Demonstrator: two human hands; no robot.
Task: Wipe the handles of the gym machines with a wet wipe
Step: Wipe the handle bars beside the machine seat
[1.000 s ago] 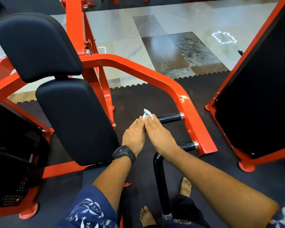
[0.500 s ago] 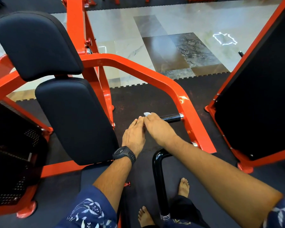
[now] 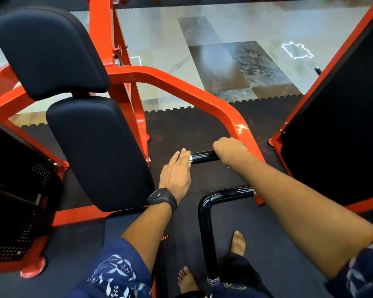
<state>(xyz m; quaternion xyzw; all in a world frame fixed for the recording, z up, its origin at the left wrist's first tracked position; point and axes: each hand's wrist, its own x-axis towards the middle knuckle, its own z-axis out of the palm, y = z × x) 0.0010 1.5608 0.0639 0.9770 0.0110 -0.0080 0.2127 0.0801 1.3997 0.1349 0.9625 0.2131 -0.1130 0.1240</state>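
Note:
The upper black handle (image 3: 204, 157) sticks out sideways from the orange machine arm (image 3: 202, 93). My right hand (image 3: 230, 152) is curled round this handle at the end next to the orange arm. The wet wipe is hidden inside that fist. My left hand (image 3: 177, 171), with a black watch on the wrist, lies flat with straight fingers touching the handle's free chrome end. A second, bent black handle (image 3: 226, 193) runs just below, under my right forearm.
Two black back pads (image 3: 95, 147) on the orange frame stand to the left. A large black panel in an orange frame (image 3: 342, 125) rises at the right. My bare feet (image 3: 238, 244) stand on the dark rubber mat; tiled floor lies beyond.
My right hand has slid right along the upper handle to the orange arm and closed round it. The white wipe tip no longer shows. My left hand stayed at the free end.

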